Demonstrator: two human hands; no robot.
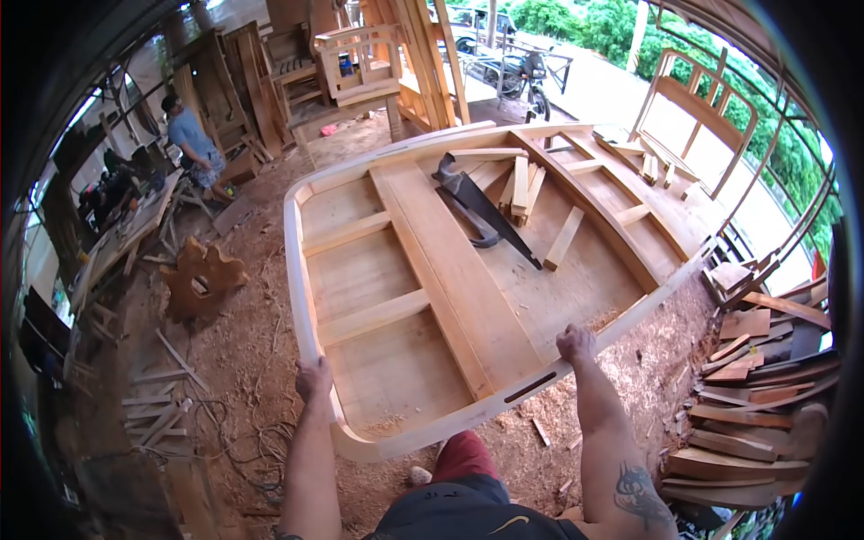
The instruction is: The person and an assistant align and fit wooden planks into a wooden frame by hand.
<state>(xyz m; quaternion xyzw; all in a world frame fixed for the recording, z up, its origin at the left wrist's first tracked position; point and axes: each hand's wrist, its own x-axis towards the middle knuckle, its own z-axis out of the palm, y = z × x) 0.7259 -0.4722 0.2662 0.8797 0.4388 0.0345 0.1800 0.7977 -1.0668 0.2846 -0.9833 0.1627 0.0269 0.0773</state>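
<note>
A large wooden frame panel [450, 337] with rounded corners and cross pieces spans the middle of the view. My left hand [314, 379] is closed on its left rim near the front corner. At the front rim, to the right of a dark slot, my right hand [576, 344] is closed on the edge; its fingers are curled. On the panel lie a handsaw [490, 214] with a dark blade and, partly under it, a dark curved tool [481, 236]. Beside them are several short wood blocks [520, 189] and a single block [564, 238]. Shavings lie in the front corner.
Stacked wood offcuts [751, 432] line the right side. A person [191, 139] stands at the back left near a workbench [126, 229]. A wood slab [200, 281], a tangled cord [256, 450] and wood strips [157, 409] lie on the shaving-strewn floor. A motorcycle [526, 76] stands behind.
</note>
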